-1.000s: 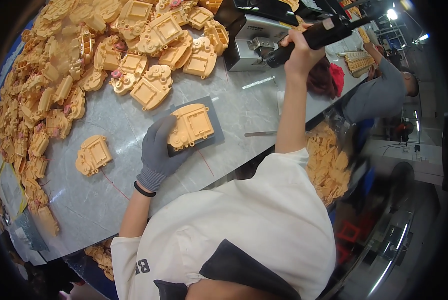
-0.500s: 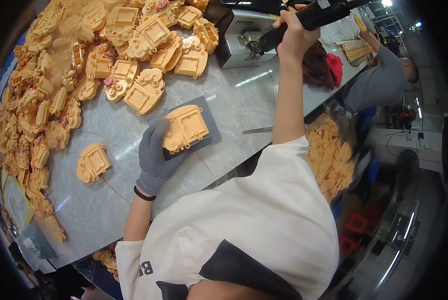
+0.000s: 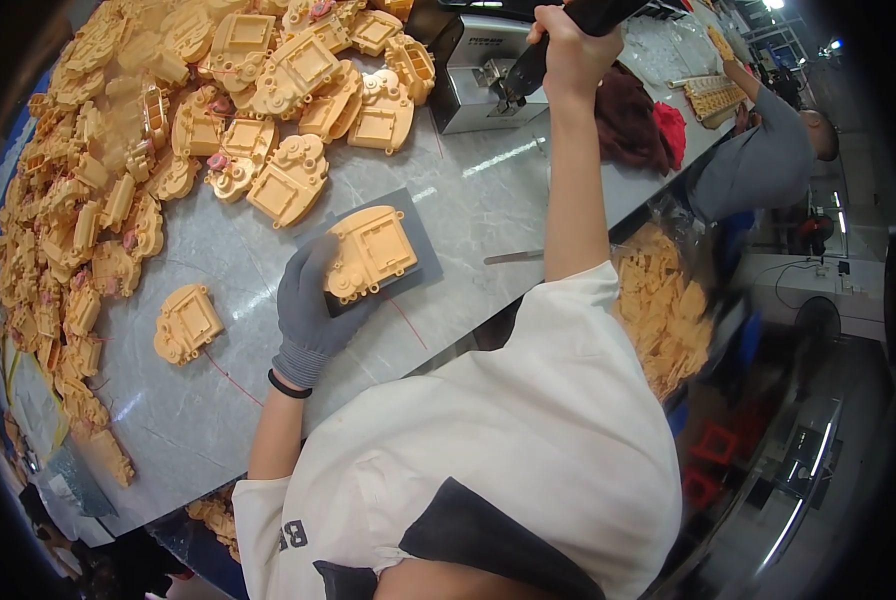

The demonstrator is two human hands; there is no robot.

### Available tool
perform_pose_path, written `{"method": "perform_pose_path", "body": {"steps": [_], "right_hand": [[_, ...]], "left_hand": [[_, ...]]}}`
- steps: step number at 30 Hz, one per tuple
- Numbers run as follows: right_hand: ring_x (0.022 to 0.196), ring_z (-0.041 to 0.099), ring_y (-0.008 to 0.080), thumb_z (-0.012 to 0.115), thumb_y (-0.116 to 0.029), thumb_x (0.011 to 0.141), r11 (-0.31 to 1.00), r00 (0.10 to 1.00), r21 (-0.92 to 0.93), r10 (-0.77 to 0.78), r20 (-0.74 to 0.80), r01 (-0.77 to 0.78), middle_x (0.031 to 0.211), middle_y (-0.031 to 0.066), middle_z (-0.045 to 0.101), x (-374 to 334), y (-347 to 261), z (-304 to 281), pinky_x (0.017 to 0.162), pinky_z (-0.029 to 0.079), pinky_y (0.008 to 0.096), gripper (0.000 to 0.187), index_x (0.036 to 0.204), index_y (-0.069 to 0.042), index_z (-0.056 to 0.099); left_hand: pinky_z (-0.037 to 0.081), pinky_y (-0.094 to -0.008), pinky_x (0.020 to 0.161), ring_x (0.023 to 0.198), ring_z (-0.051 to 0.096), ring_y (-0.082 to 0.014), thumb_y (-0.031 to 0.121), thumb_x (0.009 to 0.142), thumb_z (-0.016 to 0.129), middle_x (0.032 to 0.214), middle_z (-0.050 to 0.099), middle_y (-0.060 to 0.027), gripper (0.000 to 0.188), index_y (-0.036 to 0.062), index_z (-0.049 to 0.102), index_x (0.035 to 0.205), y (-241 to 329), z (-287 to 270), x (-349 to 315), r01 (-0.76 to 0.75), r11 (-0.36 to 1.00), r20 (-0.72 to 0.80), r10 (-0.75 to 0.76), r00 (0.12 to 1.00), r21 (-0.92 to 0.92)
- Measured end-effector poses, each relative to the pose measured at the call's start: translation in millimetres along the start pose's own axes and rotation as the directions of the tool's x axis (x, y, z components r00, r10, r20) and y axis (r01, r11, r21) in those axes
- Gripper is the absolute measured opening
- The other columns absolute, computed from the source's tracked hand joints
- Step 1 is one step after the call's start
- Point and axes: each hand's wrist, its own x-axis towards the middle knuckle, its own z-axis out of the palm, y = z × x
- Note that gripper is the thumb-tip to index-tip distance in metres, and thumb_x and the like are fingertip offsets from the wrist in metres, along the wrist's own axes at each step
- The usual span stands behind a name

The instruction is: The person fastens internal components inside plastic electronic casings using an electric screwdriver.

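Note:
My left hand [image 3: 308,305], in a grey knitted glove, is closed around the near left side of a pale orange plastic housing [image 3: 388,243]. The housing rests on a dark grey block [image 3: 424,255] on the table, its square recess facing up. My bare right hand [image 3: 574,58] grips a black power screwdriver [image 3: 530,73] at the far right. The screwdriver slants down to the left, with its tip at the front of a silver and black screw feeder [image 3: 465,72]; whether it touches a screw is too small to tell.
A large heap of similar housings [image 3: 88,170] covers the table's left and far side. One loose housing [image 3: 188,325] with a red wire lies left of my glove. A thin metal tool [image 3: 513,257] lies near the table edge. Another person [image 3: 753,160] works at the right.
My right hand and the screwdriver have shifted a little left, and the screwdriver stands steeper at the feeder. My left hand and the housing have stayed in place.

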Motion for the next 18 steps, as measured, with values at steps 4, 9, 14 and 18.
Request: {"method": "perform_pose_path", "body": {"steps": [4,9,14,18], "right_hand": [[0.041,0.049,0.0112,0.056,0.002,0.066,1.000,1.000,0.018,-0.011,0.001,0.011,0.051,0.0016,0.050,1,1,0,0.040,0.035,0.0235,0.007,0.066,-0.002,0.051],[0.041,0.049,0.0115,0.055,0.003,0.066,0.999,0.999,0.021,-0.029,0.023,0.028,0.052,0.0012,0.049,-1,-2,-4,0.040,0.035,0.0231,0.008,0.066,-0.003,0.050],[0.043,0.050,0.0164,0.058,0.010,0.066,0.996,0.988,0.066,0.048,0.147,-0.058,0.060,0.0078,0.051,-25,6,-25,0.047,0.043,0.0282,0.027,0.091,0.002,0.051],[0.046,0.047,0.0158,0.052,0.002,0.070,0.945,0.962,0.303,0.041,0.269,-0.125,0.062,0.0060,0.048,-76,-47,-31,0.053,0.044,0.0310,0.051,0.120,0.003,0.043]], "left_hand": [[0.047,-0.0396,0.085,0.101,0.055,-0.0338,0.020,0.057,0.082,0.114,0.054,-0.0169,0.074,0.0052,0.046,0.120,-1,1,0,-0.004,1.000,-0.009,0.004,1.000,-0.016],[0.047,-0.0395,0.085,0.101,0.055,-0.0338,0.019,0.057,0.082,0.114,0.054,-0.0165,0.075,0.0054,0.046,0.121,0,0,-1,0.000,1.000,-0.003,0.000,1.000,-0.021],[0.046,-0.0397,0.085,0.101,0.054,-0.0341,0.019,0.057,0.082,0.114,0.054,-0.0168,0.075,0.0056,0.046,0.121,1,-1,-3,0.012,1.000,0.010,-0.012,1.000,-0.016],[0.046,-0.0400,0.086,0.102,0.054,-0.0338,0.020,0.058,0.082,0.115,0.053,-0.0167,0.075,0.0058,0.047,0.122,-3,-2,-4,-0.019,0.999,-0.021,0.018,1.000,-0.038]]}}
